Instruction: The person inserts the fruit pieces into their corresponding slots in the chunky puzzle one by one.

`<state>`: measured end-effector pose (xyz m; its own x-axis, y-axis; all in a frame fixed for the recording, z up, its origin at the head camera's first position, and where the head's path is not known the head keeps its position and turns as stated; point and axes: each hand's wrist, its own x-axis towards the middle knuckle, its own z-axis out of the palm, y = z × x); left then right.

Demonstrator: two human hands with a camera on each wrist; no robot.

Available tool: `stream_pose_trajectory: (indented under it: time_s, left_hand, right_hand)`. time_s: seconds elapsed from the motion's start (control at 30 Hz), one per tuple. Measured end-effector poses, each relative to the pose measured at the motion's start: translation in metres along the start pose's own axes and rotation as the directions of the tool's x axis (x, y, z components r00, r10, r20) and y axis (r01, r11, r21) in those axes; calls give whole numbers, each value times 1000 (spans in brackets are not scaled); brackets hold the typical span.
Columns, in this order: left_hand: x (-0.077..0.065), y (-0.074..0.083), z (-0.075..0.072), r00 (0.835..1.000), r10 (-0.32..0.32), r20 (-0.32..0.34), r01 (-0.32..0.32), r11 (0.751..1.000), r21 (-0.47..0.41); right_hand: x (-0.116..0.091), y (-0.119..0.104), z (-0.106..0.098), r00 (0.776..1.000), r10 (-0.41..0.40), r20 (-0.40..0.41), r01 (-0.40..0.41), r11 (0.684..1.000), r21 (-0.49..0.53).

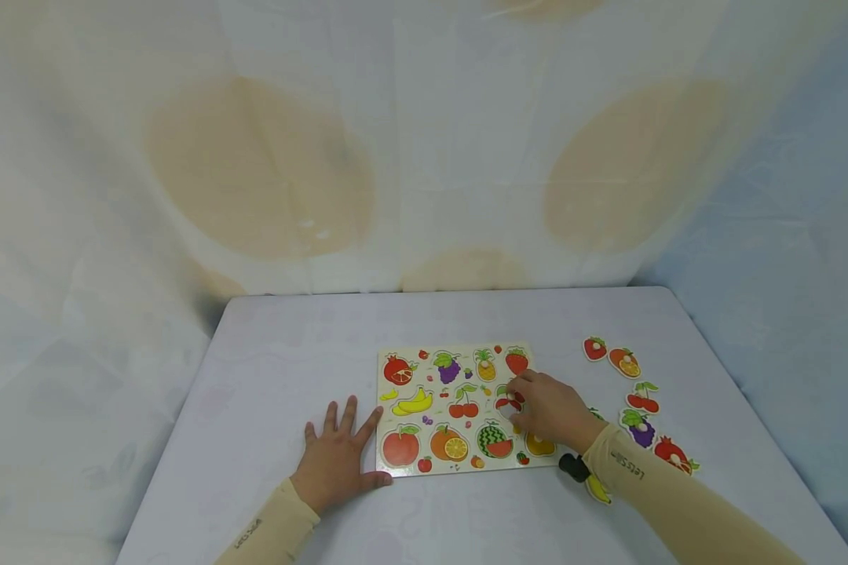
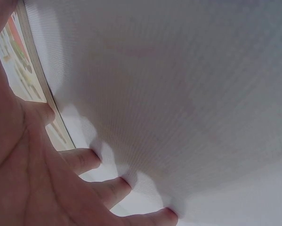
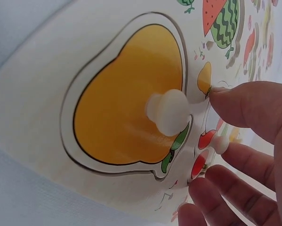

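Observation:
A fruit puzzle board [image 1: 431,424] lies on the table. Spread flat at its left side is my left hand [image 1: 338,463], with the thumb by the near left corner and the index fingertip at the edge. My right hand [image 1: 554,408] reaches over the right part of the board, fingers loosely bent. Below it is a red fruit piece [image 3: 206,139] with a white knob [image 3: 221,144]. One fingertip touches the knob, while the thumb [image 3: 244,103] stays apart from it. A yellow pear piece [image 3: 126,103] with its own knob sits in its cutout nearby.
Right of the board lie loose pieces: a strawberry [image 1: 595,348], an orange [image 1: 625,362], cherries [image 1: 642,398], grapes [image 1: 638,428] and a pomegranate [image 1: 673,454]. A banana piece [image 1: 597,490] is partly hidden by the right wrist. Cloth hangs behind the table [image 1: 304,337].

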<state>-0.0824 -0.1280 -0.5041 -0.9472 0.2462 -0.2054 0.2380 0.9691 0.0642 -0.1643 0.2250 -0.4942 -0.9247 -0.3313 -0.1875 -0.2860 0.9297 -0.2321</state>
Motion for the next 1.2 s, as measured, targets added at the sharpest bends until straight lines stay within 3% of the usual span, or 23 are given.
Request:
stream_pose_trajectory:
  time_s: [0.6, 1.2]
  left_hand:
    - [0, -1, 4, 1000, -9, -4, 9, 1000, -2]
    - [1, -1, 4, 1000, -7, -3, 7, 1000, 5]
  right_hand:
    - [2, 10, -6, 1000, 26, 4, -27, 998, 57]
    - [11, 97, -38, 983, 131, -131, -106, 978, 182]
